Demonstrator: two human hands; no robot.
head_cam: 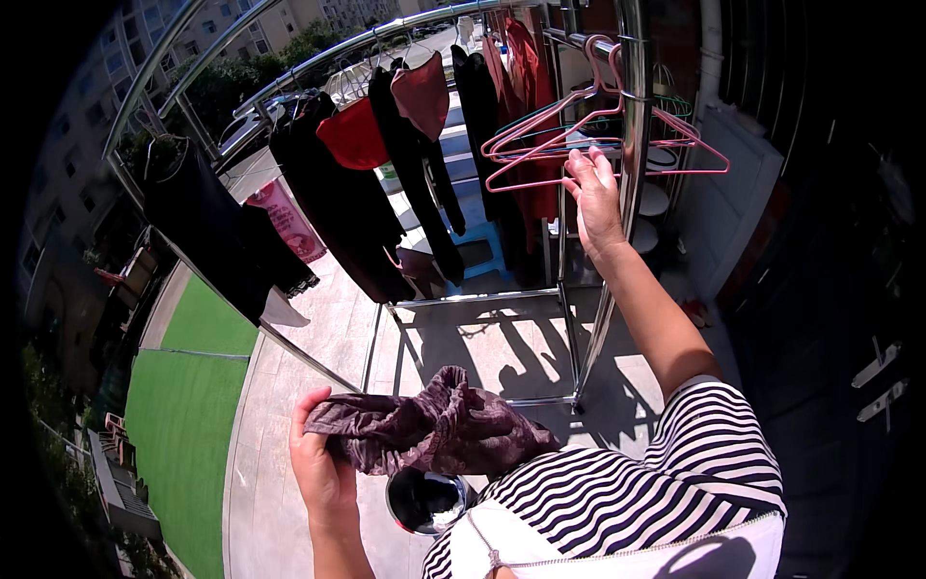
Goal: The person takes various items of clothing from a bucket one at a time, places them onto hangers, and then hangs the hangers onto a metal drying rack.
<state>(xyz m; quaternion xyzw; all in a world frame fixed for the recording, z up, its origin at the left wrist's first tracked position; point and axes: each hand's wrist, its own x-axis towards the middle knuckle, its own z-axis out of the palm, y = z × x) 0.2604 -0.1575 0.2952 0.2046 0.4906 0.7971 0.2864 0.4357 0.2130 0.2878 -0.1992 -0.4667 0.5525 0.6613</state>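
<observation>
My left hand (322,463) grips a crumpled, dark purple patterned garment (434,427) by one end. The cloth stretches across in front of my body towards the striped sleeve. Raised at the right, my right hand (595,195) has its fingers at the lower bar of a pink clothes hanger (524,186); the hand hides part of that bar. The hanger's hook is over a metal rail (571,36), beside more pink and green hangers. Below the garment, a round bucket (427,503) with dark and white cloth inside stands on the paving.
A metal drying rack (470,298) bears several black garments (333,210), a red cloth (354,134) and a pinkish one (423,94). A metal post (636,108) rises beside my right hand. A blue stool (485,253) stands behind; green matting (188,427) lies left.
</observation>
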